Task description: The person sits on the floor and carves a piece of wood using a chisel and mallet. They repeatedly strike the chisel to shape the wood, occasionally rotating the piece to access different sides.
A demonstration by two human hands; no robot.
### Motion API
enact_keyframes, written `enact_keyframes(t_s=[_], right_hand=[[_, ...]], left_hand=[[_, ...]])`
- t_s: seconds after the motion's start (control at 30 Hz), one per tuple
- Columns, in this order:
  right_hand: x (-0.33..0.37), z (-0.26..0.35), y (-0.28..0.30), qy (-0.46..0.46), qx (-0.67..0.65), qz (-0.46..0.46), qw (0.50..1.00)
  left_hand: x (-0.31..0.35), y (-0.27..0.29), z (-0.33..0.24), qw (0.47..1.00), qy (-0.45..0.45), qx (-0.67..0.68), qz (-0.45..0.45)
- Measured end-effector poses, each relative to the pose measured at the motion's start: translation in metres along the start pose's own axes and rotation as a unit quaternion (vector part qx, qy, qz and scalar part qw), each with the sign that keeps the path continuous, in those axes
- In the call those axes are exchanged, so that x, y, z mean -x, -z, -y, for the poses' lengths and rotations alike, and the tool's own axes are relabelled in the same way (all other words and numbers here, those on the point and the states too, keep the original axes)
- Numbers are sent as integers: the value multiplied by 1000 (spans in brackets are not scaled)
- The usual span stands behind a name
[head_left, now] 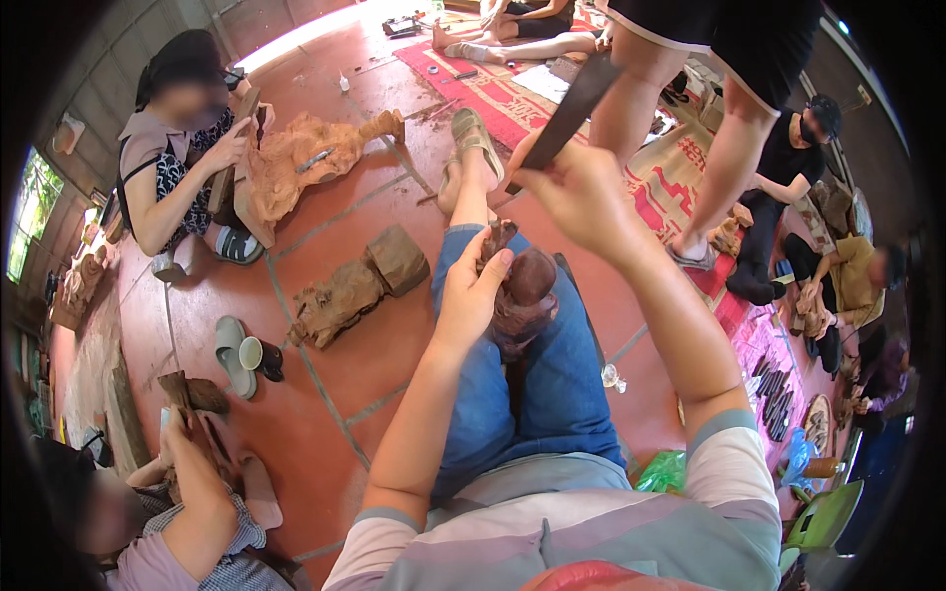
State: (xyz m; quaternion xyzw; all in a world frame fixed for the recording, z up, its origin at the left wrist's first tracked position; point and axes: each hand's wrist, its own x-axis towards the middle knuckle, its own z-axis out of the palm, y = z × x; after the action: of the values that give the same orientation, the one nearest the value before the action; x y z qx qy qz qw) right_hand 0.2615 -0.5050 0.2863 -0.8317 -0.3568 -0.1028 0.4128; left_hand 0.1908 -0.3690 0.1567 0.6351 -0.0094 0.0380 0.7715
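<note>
My left hand (469, 300) is closed around the upper part of a dark brown wood carving (524, 305), which rests between my knees. The carving has a rounded, smooth bulge, and its lower end is hidden between my legs. Raised above my right knee, my right hand (576, 197) pinches a long, flat, dark strip (574, 108) by its lower end. This strip slants up and away to the right, apart from the carving. I cannot tell what the strip is made of.
Carved wood blocks (360, 286) lie on the red tiled floor to my left, near grey slippers (235, 355) and a cup (258, 355). A person at the far left works by a large wood slab (310, 163). Someone's bare legs (724, 148) stand close on the right. Several dark tools (774, 399) lie on pink sheeting.
</note>
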Motion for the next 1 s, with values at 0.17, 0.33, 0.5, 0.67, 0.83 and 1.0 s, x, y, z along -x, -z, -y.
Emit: enact_keyframes(t_s=[0.17, 0.33, 0.5, 0.67, 0.83, 1.0], right_hand=[[10, -8, 4, -2, -180, 118, 977], [6, -19, 16, -14, -267, 70, 961], [-6, -25, 15, 48, -206, 93, 973], [0, -30, 4, -3, -149, 218, 965], [3, -38, 23, -19, -295, -27, 955], [38, -29, -9, -100, -285, -72, 951]], left_hand=[[1, -17, 12, 989, -114, 32, -92], [-2, -20, 21, 981, -150, 15, -121], [1, -21, 18, 982, -142, -17, -126], [3, -22, 28, 966, -182, -66, -169], [6, -21, 22, 955, -214, -112, -172], [9, -22, 15, 965, -189, -75, -165]])
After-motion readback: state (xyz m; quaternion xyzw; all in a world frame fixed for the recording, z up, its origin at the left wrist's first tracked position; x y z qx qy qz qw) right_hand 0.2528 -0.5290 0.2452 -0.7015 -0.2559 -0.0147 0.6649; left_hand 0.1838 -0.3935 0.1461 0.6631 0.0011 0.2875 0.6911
